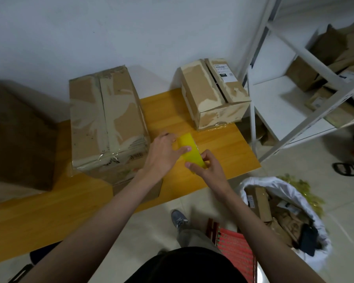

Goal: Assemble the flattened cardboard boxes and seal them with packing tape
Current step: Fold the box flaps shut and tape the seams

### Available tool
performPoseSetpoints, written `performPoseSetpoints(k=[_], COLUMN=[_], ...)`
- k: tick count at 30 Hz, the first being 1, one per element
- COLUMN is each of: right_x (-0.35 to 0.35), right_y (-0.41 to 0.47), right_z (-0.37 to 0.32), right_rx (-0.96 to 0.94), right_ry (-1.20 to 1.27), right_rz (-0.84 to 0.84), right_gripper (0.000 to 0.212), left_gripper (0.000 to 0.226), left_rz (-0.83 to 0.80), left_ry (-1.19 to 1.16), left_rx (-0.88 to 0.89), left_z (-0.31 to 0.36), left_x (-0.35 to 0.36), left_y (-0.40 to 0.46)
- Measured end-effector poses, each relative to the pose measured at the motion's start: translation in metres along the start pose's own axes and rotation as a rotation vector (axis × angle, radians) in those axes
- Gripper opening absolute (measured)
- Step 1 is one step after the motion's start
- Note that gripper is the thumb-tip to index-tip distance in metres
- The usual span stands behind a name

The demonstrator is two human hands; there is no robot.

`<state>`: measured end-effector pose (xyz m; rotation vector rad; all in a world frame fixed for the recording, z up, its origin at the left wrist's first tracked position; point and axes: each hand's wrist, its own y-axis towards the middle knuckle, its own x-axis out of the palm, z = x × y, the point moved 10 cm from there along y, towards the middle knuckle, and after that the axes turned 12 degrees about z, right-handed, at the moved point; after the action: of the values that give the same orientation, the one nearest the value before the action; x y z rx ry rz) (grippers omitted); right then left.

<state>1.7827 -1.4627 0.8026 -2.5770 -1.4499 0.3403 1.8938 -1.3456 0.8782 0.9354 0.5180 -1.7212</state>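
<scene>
Over the middle of the wooden worktop, between 2 boxes: 1 yellow tape roll, seen edge-on as a bright band. I log it as held in both hands. The left hand curls round the far side with its thumb laid across the yellow face; the right hand pinches the near end, likely picking at the loose tape end, though I cannot see the end itself.

Item 1, tape roll: light, rigid, smooth on the outside. I judge it best held through or round the ring with one hand while the other draws the strip.

Item 2, large box, left of the hands, near edge overhanging the worktop: already taped along its top seam, film wrinkled. Worn cardboard, probably light, soft at the corners; take it by the 2 long sides.

Item 3, small box, at the far right corner: top flaps parted, seam unsealed, surface peeled, shipping label on top. Press flaps flat before taping.
</scene>
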Motion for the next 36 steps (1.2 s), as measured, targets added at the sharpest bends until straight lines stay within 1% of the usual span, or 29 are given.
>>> performPoseSetpoints(k=[2, 4, 5, 7, 11, 14, 16, 22, 24, 28, 33, 36], right_x=[0.002, 0.006, 0.006, 0.007, 0.011, 0.013, 0.014, 0.017, 0.019, 0.022, 0.025, 0.026], right_y=[-0.004, -0.005, -0.005, -0.005, -0.012, -0.018, -0.021, -0.023, -0.023, -0.022, -0.023, -0.024], right_z=[-0.006, -0.01, -0.011, -0.015, -0.016, -0.018, -0.019, -0.018, -0.018, -0.022, -0.028, -0.032], right_rx=[-0.034, -0.059, -0.069, -0.072, -0.003, -0.01, -0.019, -0.05, -0.062, -0.078, -0.109, -0.106], right_ry=[-0.012, -0.088, -0.121, -0.118, 0.002, 0.078, 0.101, 0.109, 0.114, 0.124, 0.151, 0.191], right_rz=[-0.012, -0.028, -0.03, -0.04, -0.061, -0.066, -0.074, -0.064, -0.056, -0.042, -0.018, -0.007], right_gripper=[0.041, 0.028, 0.025, 0.022, 0.03, 0.032, 0.03, 0.026, 0.026, 0.025, 0.028, 0.022], left_gripper=[0.043, 0.051, 0.055, 0.056, 0.049, 0.041, 0.039, 0.041, 0.039, 0.035, 0.033, 0.03], left_rz=[0.012, 0.047, 0.058, 0.057, 0.075, 0.144, 0.155, 0.036, 0.02, 0.045, 0.053, 0.062], left_ry=[-0.041, -0.106, -0.121, -0.117, -0.055, -0.02, 0.004, 0.072, 0.09, 0.125, 0.112, 0.136], left_rx=[0.014, 0.019, 0.024, 0.055, 0.18, 0.251, 0.286, 0.289, 0.294, 0.31, 0.284, 0.283], left_z=[0.004, 0.009, 0.011, 0.013, 0.022, 0.027, 0.03, 0.032, 0.034, 0.035, 0.033, 0.031], left_x=[0.0, -0.004, -0.006, -0.008, -0.016, -0.027, -0.03, -0.025, -0.026, -0.032, -0.034, -0.031], left_y=[-0.01, -0.02, -0.023, -0.028, -0.037, -0.045, -0.049, -0.047, -0.048, -0.05, -0.05, -0.052])
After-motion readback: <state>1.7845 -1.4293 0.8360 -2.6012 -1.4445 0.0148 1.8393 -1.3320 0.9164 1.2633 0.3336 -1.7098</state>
